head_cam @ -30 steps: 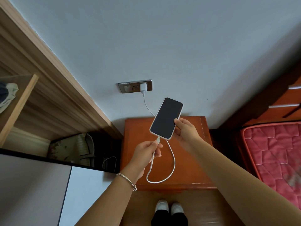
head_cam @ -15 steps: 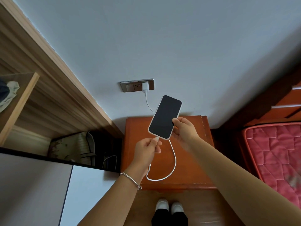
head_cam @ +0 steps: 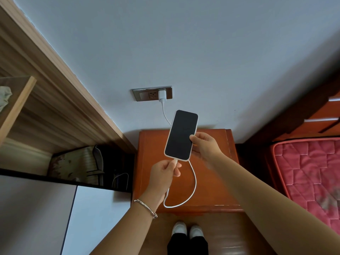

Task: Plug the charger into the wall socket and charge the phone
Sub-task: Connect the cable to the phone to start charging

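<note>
The charger (head_cam: 162,94) is seated in the right outlet of the wall socket (head_cam: 147,93) on the far wall; this step is done. Its white cable (head_cam: 194,183) loops down over the orange worktop (head_cam: 220,181). The right hand (head_cam: 205,146) grips the phone (head_cam: 181,135) by its right edge, above the worktop, screen dark. The left hand (head_cam: 163,172) pinches the connector (head_cam: 176,161) at the phone's near edge. Full seating cannot be confirmed. Likely remaining: press home and verify charging.
</note>
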The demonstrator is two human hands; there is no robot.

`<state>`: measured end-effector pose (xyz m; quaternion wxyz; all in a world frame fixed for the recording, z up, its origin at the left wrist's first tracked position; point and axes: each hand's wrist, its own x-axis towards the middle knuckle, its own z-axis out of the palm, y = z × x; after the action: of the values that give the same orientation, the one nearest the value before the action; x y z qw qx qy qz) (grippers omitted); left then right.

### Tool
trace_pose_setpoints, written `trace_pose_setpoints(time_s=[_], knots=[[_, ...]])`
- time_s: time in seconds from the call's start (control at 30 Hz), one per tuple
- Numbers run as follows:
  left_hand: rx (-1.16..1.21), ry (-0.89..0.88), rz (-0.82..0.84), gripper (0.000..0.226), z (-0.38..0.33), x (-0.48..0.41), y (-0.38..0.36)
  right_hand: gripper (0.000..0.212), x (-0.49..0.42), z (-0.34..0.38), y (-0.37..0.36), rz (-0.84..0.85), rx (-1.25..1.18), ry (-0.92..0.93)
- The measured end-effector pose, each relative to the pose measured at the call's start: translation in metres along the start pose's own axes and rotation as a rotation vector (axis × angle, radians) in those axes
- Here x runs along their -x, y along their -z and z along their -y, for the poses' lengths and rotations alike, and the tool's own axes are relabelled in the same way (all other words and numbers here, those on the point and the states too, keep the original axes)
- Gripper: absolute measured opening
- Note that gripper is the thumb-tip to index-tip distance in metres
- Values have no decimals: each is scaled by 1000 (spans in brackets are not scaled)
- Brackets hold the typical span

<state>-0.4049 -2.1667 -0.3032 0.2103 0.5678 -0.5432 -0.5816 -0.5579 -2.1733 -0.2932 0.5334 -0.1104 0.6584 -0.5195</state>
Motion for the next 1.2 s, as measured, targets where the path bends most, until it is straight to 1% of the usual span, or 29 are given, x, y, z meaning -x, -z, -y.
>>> trace_pose_setpoints(time_s=[0.13,0.2,0.3,0.43,0.63,0.87,1.2], knots=[[53,18,126,24,5,2,9,13,0,-2,6,75,-13,12],[66,58,194,22,7,3,14,15,1,-2,9,115,-52,6],[36,105,241,20,13,4,22,18,1,-4,14,162,-134,-14],[27,119,237,18,18,6,27,23,-1,-7,17,211,-198,-30],[72,126,182,18,18,5,22,25,-4,-11,16,227,-187,-5],[93,128,163,19,23,5,19,24,-7,-13,16,242,-141,2],[91,149,151,16,32,1,22,26,-15,-20,12,305,-147,-16]])
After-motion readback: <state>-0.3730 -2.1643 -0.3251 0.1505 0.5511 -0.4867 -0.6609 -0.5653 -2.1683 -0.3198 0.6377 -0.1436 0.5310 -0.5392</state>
